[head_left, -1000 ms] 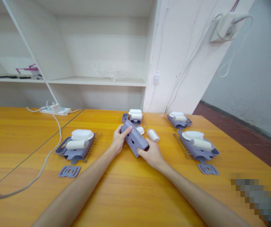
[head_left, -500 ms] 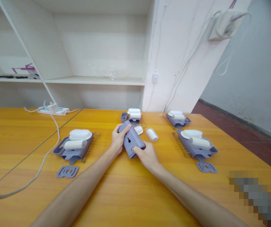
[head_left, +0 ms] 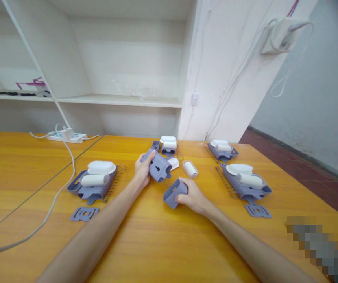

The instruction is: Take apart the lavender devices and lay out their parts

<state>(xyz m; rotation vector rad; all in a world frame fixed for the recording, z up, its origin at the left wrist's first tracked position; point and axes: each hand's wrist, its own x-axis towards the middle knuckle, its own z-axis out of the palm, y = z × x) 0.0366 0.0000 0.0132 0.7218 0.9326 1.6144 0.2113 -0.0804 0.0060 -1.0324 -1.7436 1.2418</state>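
My left hand is closed round a grey-purple housing that has a small dark slot in its face and an open end turned toward the lower right. My right hand grips a shorter grey-purple cup-shaped part, its opening tilted up. A gap separates the two parts, both held over the wooden table. Just behind them lie a white oval cover and a clear-rimmed case with a white roll.
Sets of grey parts with white covers and rolls stand at left, right, back right and back centre, with springs beside them. Flat grey plates lie in front. A white cable crosses the left side.
The grey-purple body has come apart into two pieces. My left hand has moved slightly left with the housing, and my right hand slightly right and down with the shorter part.
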